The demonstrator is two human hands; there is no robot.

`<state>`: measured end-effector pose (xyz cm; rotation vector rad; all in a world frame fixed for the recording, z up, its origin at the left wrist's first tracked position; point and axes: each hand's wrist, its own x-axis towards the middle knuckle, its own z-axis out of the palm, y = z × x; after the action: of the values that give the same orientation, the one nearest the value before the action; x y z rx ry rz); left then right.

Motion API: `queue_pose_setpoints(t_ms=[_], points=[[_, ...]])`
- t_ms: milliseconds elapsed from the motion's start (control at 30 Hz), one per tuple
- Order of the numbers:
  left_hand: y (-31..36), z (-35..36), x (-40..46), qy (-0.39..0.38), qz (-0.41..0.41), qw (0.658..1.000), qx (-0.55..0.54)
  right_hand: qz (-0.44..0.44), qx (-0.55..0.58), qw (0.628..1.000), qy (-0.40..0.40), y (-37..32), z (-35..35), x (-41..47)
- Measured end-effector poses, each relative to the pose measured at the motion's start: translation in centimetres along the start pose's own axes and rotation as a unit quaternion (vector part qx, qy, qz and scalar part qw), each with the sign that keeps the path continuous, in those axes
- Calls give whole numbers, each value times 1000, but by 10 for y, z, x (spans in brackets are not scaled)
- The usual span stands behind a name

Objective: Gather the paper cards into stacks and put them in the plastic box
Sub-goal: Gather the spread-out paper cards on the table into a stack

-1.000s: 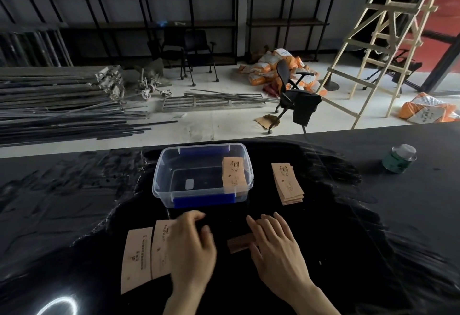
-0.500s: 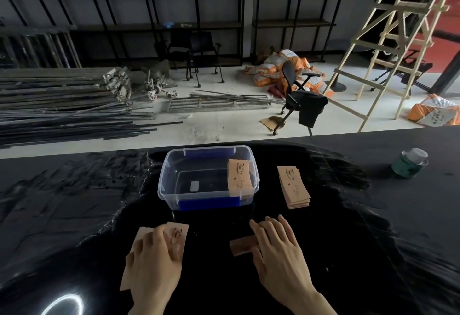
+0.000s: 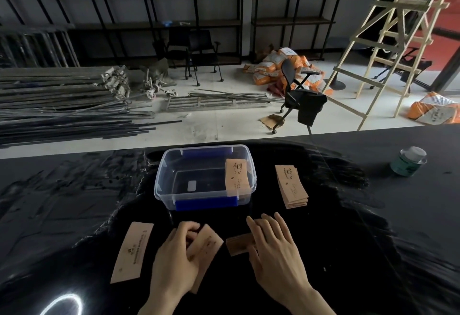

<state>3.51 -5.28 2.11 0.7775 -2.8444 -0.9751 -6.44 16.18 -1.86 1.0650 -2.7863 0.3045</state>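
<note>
card [image 3: 204, 252] is being pinched in left hand [image 3: 174, 262] grip, long side slanting | small stack [image 3: 240, 243], just right of card, is being pressed under flat, ungripping right hand [image 3: 276, 252] | plastic box [image 3: 205, 178] behind the stack

Print on the cards [image 3: 291, 185] is too small to read.

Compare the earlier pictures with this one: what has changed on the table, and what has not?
The left hand went left, took one card of the two lying there and is bringing it toward the small stack under the right hand. One card remains. Box, card inside, far stack and can are unchanged.
</note>
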Motion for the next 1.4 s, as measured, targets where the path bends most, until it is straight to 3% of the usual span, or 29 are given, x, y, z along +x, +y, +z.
queue_pose_setpoints(t_ms=[167, 333, 467, 500, 667, 867, 900, 967, 1033, 1067, 1133, 1200, 1300, 1400], points=[[33, 6, 15, 24, 98, 989, -104, 1, -3, 1000, 2, -2, 0, 0], [67, 25, 15, -71, 149, 972, -165, 3, 59, 998, 22, -3, 1, 1], [49, 33, 8, 68, 118, 984, -118, -3, 33, 999, 19, 1, 1, -1], [41, 32, 6, 70, 99, 985, -123, -4, 24, 999, 24, 1, 3, -2], [34, 40, 1, -74, 91, 977, -179, -8, 6, 999, 46, -1, 10, 0], [38, 44, 1, -102, 110, 967, -207, -44, 8, 999, 16, -7, 5, 8], [32, 41, 0, -82, 114, 970, -201, -47, 8, 999, 12, -9, 5, 9], [16, 31, -1, 43, 116, 982, -142, -51, 7, 999, 13, -13, 5, 10], [-9, 17, 1, 203, 70, 973, -81, -50, 15, 998, 17, -17, 6, 11], [-23, 9, 2, 248, 11, 968, -32, -50, 22, 998, 20, -18, 6, 11], [-48, -5, 3, 237, -148, 958, 68, -50, 33, 998, 28, -19, 7, 13], [-64, -15, -1, 172, -229, 948, 136, -51, 42, 997, 32, -24, 9, 13], [-62, -20, -5, 144, -218, 958, 117, -58, 48, 997, 26, -26, 10, 14], [-47, -29, 0, 144, -148, 978, 27, -49, 44, 998, 25, -23, 11, 15]])
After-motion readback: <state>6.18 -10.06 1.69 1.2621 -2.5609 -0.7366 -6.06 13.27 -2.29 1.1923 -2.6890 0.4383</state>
